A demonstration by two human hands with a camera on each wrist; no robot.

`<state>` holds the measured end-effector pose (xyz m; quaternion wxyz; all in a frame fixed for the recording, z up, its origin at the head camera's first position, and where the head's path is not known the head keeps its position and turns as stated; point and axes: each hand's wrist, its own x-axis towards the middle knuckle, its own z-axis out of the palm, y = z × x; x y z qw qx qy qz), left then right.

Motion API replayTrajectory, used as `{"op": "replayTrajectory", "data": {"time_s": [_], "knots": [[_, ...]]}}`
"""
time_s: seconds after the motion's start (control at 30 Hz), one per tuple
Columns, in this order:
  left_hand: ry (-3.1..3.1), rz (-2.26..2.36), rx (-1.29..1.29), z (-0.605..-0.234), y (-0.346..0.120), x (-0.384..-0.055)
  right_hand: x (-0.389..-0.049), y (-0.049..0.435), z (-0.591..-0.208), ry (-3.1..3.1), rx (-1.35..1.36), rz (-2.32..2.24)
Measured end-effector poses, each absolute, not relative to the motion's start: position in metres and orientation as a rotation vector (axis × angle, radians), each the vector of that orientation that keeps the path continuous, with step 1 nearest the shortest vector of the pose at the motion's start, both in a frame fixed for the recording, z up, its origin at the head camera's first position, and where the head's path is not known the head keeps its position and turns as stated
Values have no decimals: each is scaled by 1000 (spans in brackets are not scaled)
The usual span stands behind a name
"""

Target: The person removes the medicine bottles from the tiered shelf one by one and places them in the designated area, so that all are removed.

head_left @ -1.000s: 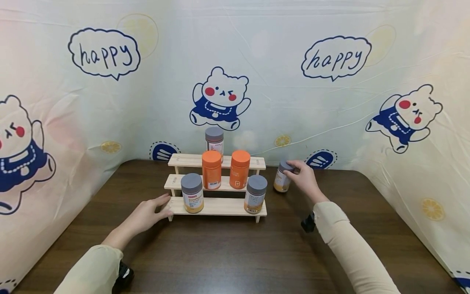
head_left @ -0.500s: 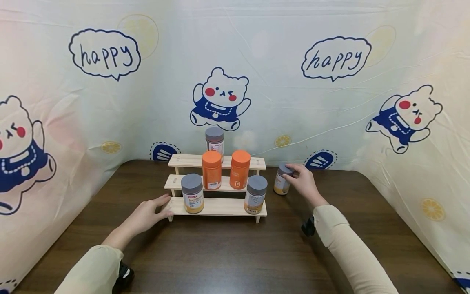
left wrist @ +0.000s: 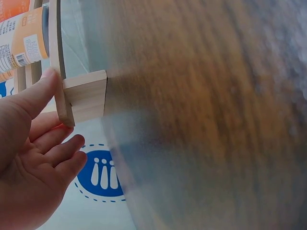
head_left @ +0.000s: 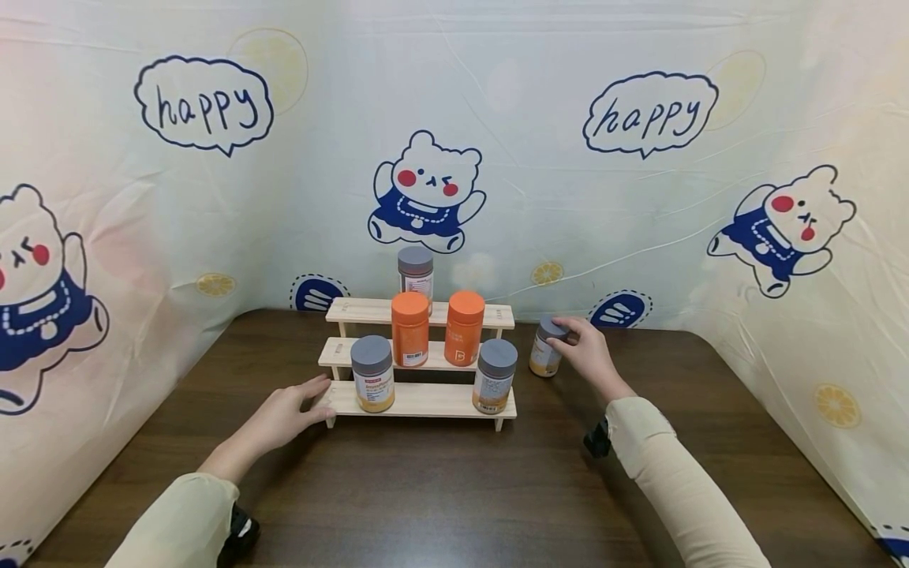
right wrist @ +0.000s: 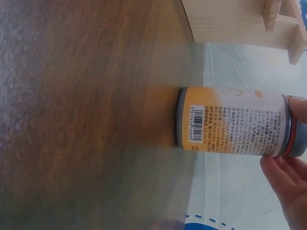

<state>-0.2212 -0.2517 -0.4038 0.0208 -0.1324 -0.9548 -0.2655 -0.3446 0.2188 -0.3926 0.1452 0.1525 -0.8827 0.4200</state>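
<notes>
My right hand point(head_left: 592, 355) grips the grey lid of a pill bottle point(head_left: 545, 351) with a white and orange label. That bottle stands upright on the table, right of the three-tier wooden rack point(head_left: 426, 401). In the right wrist view, the label's small print and barcode on the bottle point(right wrist: 235, 120) show, with thumb and fingers on either side of the lid. At the rack's left end, my left hand point(head_left: 284, 418) holds the lowest plank point(left wrist: 56, 52) between thumb and fingers. Two grey-lidded bottles point(head_left: 372, 375) point(head_left: 494, 377) stand on that plank.
Two orange bottles point(head_left: 410, 331) point(head_left: 465, 330) occupy the middle tier. A grey-lidded bottle point(head_left: 416, 276) stands on the top tier, partly hidden. The brown table point(head_left: 454, 489) ends at a printed cloth backdrop point(head_left: 525, 197).
Since one second ago, the bottle in my right hand has come down slightly, and the hand with it. Over the last half second everything looks still. My left hand stays on the rack.
</notes>
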Motion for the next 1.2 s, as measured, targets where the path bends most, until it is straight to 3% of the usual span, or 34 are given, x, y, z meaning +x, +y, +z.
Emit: {"op": "replayTrajectory", "data": {"time_s": [0.37,1.2], "knots": [[-2957,-830,-413,-404,-253,-222,-340,217,-375,-2535,477,1112],[-2948,-833,-430,-402,-252,-219,-339,149,-269,-2466,770,1017]]}}
